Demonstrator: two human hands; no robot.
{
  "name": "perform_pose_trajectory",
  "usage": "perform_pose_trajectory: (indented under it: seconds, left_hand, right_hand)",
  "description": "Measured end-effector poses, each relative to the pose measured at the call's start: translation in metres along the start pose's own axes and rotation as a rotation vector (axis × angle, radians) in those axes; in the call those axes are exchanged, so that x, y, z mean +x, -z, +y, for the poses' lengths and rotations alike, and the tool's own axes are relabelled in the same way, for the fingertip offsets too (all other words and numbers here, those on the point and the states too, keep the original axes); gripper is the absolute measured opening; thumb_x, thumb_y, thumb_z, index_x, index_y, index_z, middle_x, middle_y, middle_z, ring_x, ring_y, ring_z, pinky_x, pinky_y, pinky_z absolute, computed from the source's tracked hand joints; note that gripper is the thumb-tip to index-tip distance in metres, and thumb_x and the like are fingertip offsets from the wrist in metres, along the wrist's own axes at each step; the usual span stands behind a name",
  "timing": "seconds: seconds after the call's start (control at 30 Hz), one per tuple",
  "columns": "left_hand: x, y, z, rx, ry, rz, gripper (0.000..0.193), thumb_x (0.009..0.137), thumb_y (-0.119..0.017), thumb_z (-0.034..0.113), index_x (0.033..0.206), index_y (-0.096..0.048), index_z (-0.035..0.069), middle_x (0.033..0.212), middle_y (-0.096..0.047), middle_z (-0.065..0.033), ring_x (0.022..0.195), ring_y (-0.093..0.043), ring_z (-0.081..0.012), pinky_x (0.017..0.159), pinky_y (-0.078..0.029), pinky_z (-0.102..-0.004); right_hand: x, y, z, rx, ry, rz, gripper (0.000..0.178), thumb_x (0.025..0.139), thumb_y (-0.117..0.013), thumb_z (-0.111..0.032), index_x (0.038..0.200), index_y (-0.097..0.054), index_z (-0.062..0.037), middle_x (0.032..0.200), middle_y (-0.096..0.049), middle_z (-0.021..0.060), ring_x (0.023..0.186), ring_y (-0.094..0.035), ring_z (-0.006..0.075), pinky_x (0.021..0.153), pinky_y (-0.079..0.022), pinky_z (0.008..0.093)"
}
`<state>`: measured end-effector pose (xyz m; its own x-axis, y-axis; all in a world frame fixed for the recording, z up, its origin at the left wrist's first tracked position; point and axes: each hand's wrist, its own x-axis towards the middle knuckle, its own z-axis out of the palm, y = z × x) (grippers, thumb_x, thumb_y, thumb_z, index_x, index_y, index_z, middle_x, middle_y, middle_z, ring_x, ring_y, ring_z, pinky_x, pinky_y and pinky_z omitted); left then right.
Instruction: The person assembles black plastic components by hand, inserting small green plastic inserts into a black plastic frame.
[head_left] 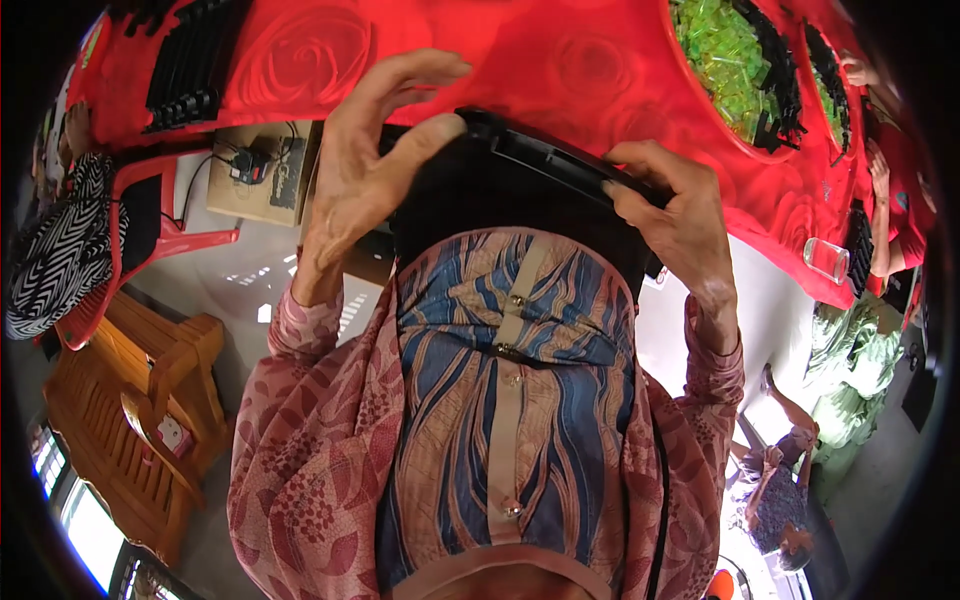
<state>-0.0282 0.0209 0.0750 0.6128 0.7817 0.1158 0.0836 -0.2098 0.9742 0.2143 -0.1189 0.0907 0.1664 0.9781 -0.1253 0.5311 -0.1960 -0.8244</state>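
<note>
A long black plastic strip point(550, 157) with a groove along it lies slantwise in front of my torso, at the near edge of the red-covered table. My right hand point(680, 205) grips its right end between thumb and fingers. My left hand point(375, 150) is open by the other end, fingers apart and raised. Its thumb tip is close to the strip's left end; whether they touch I cannot tell. Small details inside the groove are too dark to make out.
Several similar black strips point(190, 70) lie stacked at the far left of the red tablecloth point(570, 65). At the far right, a red tray point(690, 75) holds green translucent pieces point(722, 60) and black pieces. A clear glass point(826, 259) stands near the right edge; another person's arm point(880, 210) is beyond.
</note>
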Motion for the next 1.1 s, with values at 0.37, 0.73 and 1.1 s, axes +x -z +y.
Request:
perform_pose_trajectory:
  seconds: [0.37,0.73,1.1]
  left_hand:
    - [0.007,-0.035,-0.02,-0.626,0.187,-0.097,0.067,0.092,-0.063,0.005,0.15,-0.03,0.007,0.127,-0.056,-0.0209,0.108,-0.064,-0.0276,0.093,-0.053,-0.0402]
    - [0.007,-0.03,-0.025,-0.623,0.066,-0.044,0.065,0.087,-0.071,0.0,0.143,-0.038,0.007,0.127,-0.058,-0.0174,0.102,-0.064,-0.0202,0.09,-0.055,-0.0352]
    - [0.002,-0.036,-0.011,-0.44,0.033,-0.042,0.067,0.083,-0.073,-0.006,0.141,-0.041,0.006,0.125,-0.057,-0.0143,0.1,-0.06,-0.014,0.083,-0.052,-0.0266]
  right_hand:
    - [0.003,-0.004,-0.005,0.236,-0.026,0.173,0.021,0.083,-0.071,-0.001,0.104,-0.068,0.0016,0.074,-0.065,0.0045,0.069,-0.06,0.0074,0.062,-0.047,0.0233]
    - [0.002,-0.003,-0.008,-0.04,0.331,0.095,0.034,0.083,-0.072,-0.003,0.115,-0.062,0.0008,0.089,-0.067,0.0159,0.075,-0.066,0.0278,0.067,-0.051,0.0337]
    - [0.005,-0.011,-0.014,-0.208,0.135,0.025,0.036,0.095,-0.064,-0.031,0.106,-0.06,0.0032,0.085,-0.065,0.022,0.079,-0.064,0.0403,0.068,-0.049,0.0463]
